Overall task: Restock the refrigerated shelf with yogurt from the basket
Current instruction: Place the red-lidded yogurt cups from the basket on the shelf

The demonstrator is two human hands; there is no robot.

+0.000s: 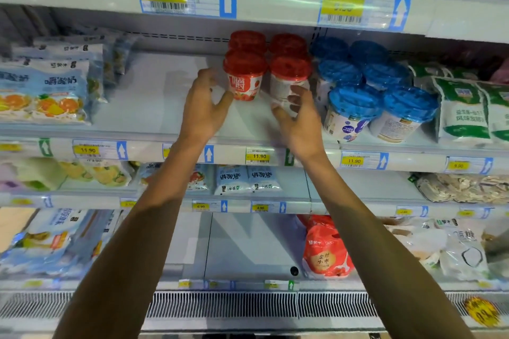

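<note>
Two red-lidded yogurt cups stand at the front of a short row on the white refrigerated shelf point(154, 107). My left hand point(203, 107) curls round the left red cup point(245, 80), thumb and fingers on its side. My right hand point(296, 115) grips the lower part of the right red cup point(289, 77). Two more red cups point(248, 40) stand behind them. The basket is out of view.
Blue-lidded yogurt cups point(355, 107) crowd the shelf just right of my right hand. Bagged yogurt packs point(46, 88) lie at the left, green-and-white bags point(465, 110) at the far right. Bare shelf lies between the left bags and the red cups. Lower shelves hold more packs.
</note>
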